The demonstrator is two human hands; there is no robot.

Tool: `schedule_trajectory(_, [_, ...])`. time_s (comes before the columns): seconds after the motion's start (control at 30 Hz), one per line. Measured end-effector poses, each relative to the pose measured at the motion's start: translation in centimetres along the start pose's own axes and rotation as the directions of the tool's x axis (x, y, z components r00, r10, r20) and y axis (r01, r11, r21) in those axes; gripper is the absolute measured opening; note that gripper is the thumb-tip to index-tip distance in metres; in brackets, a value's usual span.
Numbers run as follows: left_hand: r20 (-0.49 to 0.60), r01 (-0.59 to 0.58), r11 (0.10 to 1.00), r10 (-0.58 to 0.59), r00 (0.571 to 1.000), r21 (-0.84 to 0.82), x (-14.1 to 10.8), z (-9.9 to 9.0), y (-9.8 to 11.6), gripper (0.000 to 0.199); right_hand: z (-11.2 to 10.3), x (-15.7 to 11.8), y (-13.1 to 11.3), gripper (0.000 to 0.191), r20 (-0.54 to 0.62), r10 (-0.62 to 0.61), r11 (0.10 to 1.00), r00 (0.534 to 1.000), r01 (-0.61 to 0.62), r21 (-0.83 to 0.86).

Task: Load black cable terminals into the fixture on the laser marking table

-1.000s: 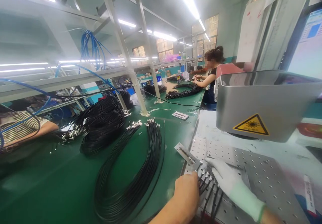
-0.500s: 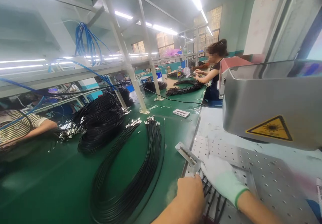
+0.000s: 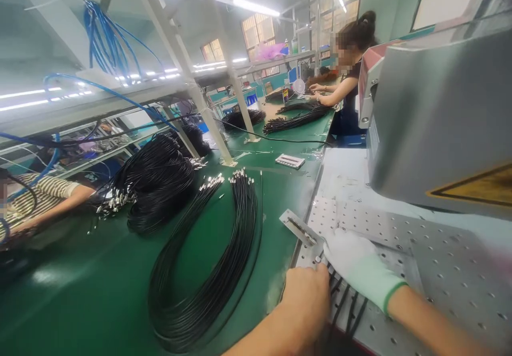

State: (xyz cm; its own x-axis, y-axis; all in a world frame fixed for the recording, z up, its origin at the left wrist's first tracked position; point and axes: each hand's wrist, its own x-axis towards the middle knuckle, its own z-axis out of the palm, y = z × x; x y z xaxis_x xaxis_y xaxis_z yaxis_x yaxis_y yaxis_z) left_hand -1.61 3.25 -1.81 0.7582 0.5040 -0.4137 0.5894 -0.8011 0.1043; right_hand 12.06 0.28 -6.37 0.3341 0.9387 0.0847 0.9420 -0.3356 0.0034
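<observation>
My bare left hand is closed in a pinch at the edge of the perforated metal plate, a small silver-white connector end showing just above its fingertips. Beside it, my right hand, in a white glove with a green cuff, grips a slotted metal holder by its near end. The holder's far end sticks out over the green table. Several black cables run from under the two hands towards me. My fingers hide where the cables meet the holder.
A grey machine head with a yellow warning triangle overhangs the right side. Looped black cables lie on the green table, with a larger coil behind. Further off lies another slotted holder. Two other people work nearby.
The view has tilted down and turned slightly, so the machine head sits further right and higher. Both hands keep nearly the same pose at the holder.
</observation>
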Motion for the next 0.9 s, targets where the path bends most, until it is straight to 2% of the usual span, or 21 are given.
schedule_trajectory(0.1, [-0.025, -0.008, 1.0, 0.009, 1.0, 0.018, -0.1, 0.2, 0.0, 0.032, -0.3, -0.1, -0.2, 0.022, -0.041, -0.02, 1.0, 0.999, 0.021, 0.01])
schedule_trajectory(0.2, [0.002, 0.015, 0.999, -0.015, 1.0, 0.034, -0.4, -0.2, 0.1, 0.038, -0.8, -0.5, -0.1, 0.021, -0.107, -0.062, 0.998, 0.992, 0.064, 0.016])
schedule_trajectory(0.33, [-0.013, 0.05, 0.999, -0.05, 0.999, -0.007, -0.9, -1.0, 0.3, 0.047, -1.5, -0.9, 1.1, 0.025, -0.186, -0.155, 0.987, 0.97, 0.158, 0.001])
schedule_trajectory(0.5, [-0.034, 0.045, 0.998, -0.047, 0.998, -0.045, -1.3, -1.4, 0.3, 0.042, -1.5, -1.3, 2.6, 0.03, -0.173, -0.255, 0.967, 0.951, 0.256, -0.018])
schedule_trajectory(0.77, [-0.073, 0.01, 1.0, -0.012, 0.997, -0.018, -1.4, -1.0, 0.2, 0.035, -1.1, -1.0, 0.5, 0.026, -0.105, -0.092, 0.995, 0.99, 0.088, -0.042])
schedule_trajectory(0.9, [-0.08, -0.027, 0.999, 0.029, 0.996, 0.023, -0.6, -0.3, 0.0, 0.031, -1.3, -0.7, 0.1, 0.026, -0.043, -0.061, 0.997, 0.997, 0.059, -0.049])
